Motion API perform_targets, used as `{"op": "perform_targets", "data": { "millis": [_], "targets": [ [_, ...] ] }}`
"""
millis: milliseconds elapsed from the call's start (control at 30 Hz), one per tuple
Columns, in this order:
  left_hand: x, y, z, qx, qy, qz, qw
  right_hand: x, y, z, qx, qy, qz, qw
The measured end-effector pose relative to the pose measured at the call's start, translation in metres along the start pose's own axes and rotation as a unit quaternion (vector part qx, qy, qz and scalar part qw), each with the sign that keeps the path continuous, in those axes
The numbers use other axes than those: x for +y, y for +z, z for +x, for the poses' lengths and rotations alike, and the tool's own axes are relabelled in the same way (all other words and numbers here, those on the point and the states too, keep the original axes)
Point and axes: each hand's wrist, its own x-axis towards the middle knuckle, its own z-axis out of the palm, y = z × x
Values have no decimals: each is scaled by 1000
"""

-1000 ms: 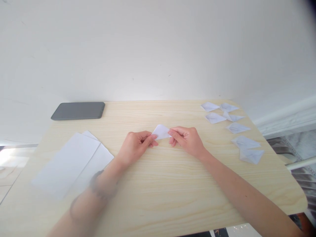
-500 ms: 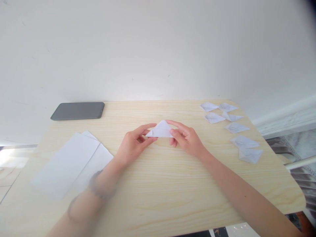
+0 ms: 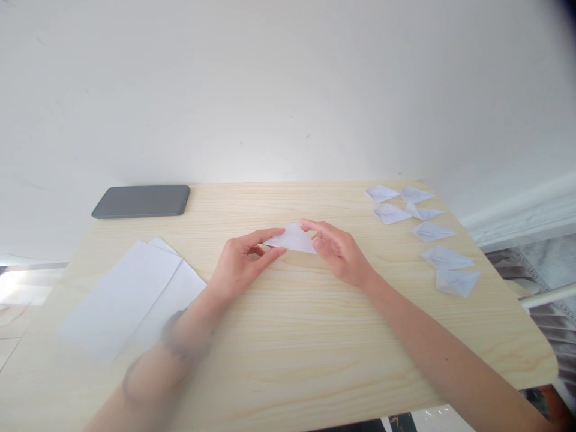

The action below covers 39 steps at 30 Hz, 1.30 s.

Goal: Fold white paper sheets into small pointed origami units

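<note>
This looks like a room in a home, set up as a small paper-craft desk. A pale wood-grain tabletop with rounded corners (image 3: 288,336) stands against a plain white painted wall (image 3: 270,90), with a white skirting moulding (image 3: 526,210) and a grey-veined marble-look floor (image 3: 553,264) at its right. On it lie a dark grey slab smartphone (image 3: 141,201), plain white paper sheets (image 3: 121,297) and small folded white paper pieces (image 3: 432,231), while the left hand (image 3: 238,264) and right hand (image 3: 342,255) pinch a folded white paper triangle (image 3: 291,240).

Grey phone (image 3: 141,201) on wooden table (image 3: 288,360), flat white sheets (image 3: 130,294) left, folded paper pieces (image 3: 423,231) along right edge
</note>
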Motion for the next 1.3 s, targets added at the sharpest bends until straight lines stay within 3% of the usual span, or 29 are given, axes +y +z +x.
{"op": "perform_targets", "data": {
  "millis": [100, 300, 633, 833, 1033, 1167, 1300],
  "targets": [
    [1, 0, 0, -14, 7, -15, 1000, -2, -1, 0, -3, -19, -12, 1000],
    [3, 0, -1, -28, 16, -21, 999, 0, -1, -1, -33, 4, -62, 997],
    [4, 1, -1, -23, 2, -31, 999, -2, 1, -2, -26, 8, -67, 997],
    [8, 0, 0, -68, -32, 2, 997, -3, 2, -4, -25, 2, -86, 996],
    [11, 0, -1, -72, -28, 16, 997, -2, 5, -6, -9, -3, -91, 996],
    [12, -1, -2, -58, -31, 18, 998, -3, 10, -7, 33, -47, -137, 989],
    [10, -2, -1, -34, -14, 35, 999, -4, 14, -5, 74, -123, -224, 964]
  ]
}}
